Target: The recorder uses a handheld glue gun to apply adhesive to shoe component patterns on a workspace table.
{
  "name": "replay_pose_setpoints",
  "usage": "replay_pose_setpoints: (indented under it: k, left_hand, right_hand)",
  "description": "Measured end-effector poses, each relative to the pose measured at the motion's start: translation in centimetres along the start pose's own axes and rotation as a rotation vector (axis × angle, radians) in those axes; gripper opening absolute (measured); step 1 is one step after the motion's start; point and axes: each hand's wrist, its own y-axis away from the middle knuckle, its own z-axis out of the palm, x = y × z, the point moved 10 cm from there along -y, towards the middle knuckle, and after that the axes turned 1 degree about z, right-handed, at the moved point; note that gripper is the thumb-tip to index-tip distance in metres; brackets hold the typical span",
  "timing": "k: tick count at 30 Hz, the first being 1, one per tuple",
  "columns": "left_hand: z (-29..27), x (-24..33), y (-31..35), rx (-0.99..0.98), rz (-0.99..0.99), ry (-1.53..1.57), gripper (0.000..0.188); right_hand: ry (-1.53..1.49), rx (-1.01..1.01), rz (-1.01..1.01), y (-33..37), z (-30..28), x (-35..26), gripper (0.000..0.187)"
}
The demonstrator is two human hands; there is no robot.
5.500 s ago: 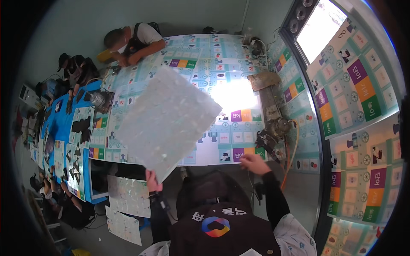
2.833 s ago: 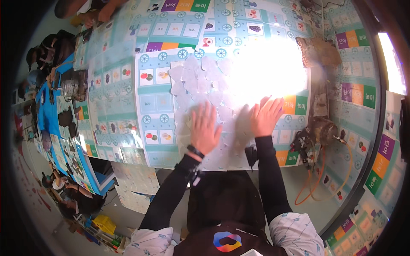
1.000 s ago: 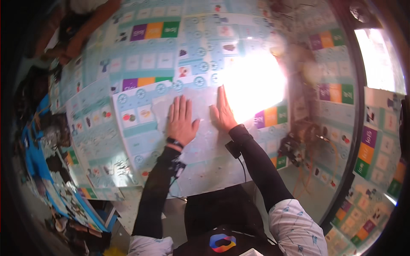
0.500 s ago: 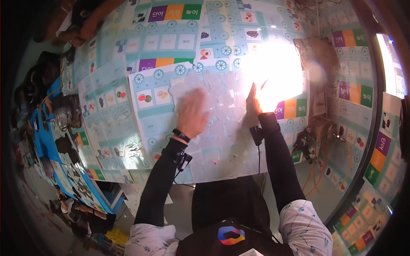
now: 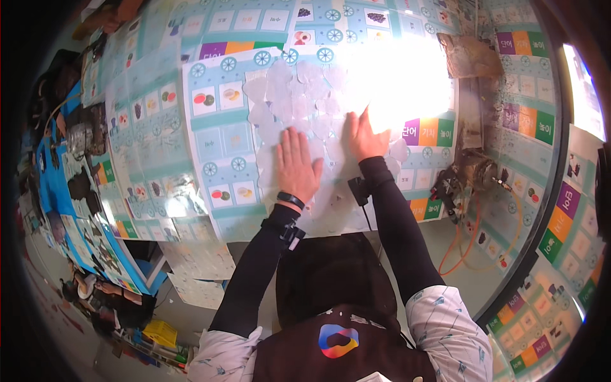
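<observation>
Thin, whitish, translucent rounded pieces (image 5: 289, 95) lie spread in a patch across a printed sheet (image 5: 223, 121) with fruit pictures and wheels. My left hand (image 5: 297, 167) rests palm down over the near part of the patch, its fingers stretched out. To its right, my right hand (image 5: 369, 139) lies over the pieces with fingers extended and thumb apart; strong glare washes out some of its fingertips. Neither hand shows anything held. Dark sleeves cover both forearms, and small black devices sit at the wrists.
Right of the sheet are a brown block-like object (image 5: 470, 56) and a dark tool (image 5: 447, 190) with an orange hose (image 5: 468, 251). A blue-edged table (image 5: 130, 254) stands left, a yellow basket (image 5: 160, 332) below it. Another person's hands show at the far left.
My left hand has come nearer me and slightly right, its fingers now pointing straight ahead. My right hand has moved left over the pieces. The whole view has shifted a little.
</observation>
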Motion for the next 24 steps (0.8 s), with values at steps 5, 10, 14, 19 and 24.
replay_pose_setpoints:
  k: [5,10,14,19,24]
  left_hand:
    - [1.3,1.0,7.4,-0.108,0.092,0.028,0.066]
    - [0.0,-1.1,11.6,0.051,-0.083,-0.064,0.063]
    - [1.1,1.5,13.8,0.183,-0.230,-0.151,0.061]
    - [1.9,7.8,17.6,0.133,-0.117,-0.147,0.061]
    - [2.8,13.2,20.6,0.063,-0.020,-0.137,0.060]
  right_hand:
    - [-0.079,-0.126,-0.424,8.8,-0.7,-4.0,0.066]
    - [0.034,-0.039,-0.167,11.7,-2.1,5.9,0.066]
    - [-0.108,-0.048,-0.226,16.5,-2.2,3.9,0.065]
    - [-0.153,-0.056,-0.319,20.7,-3.6,5.9,0.064]
    - [-0.048,0.109,-0.061,20.9,-9.2,17.0,0.062]
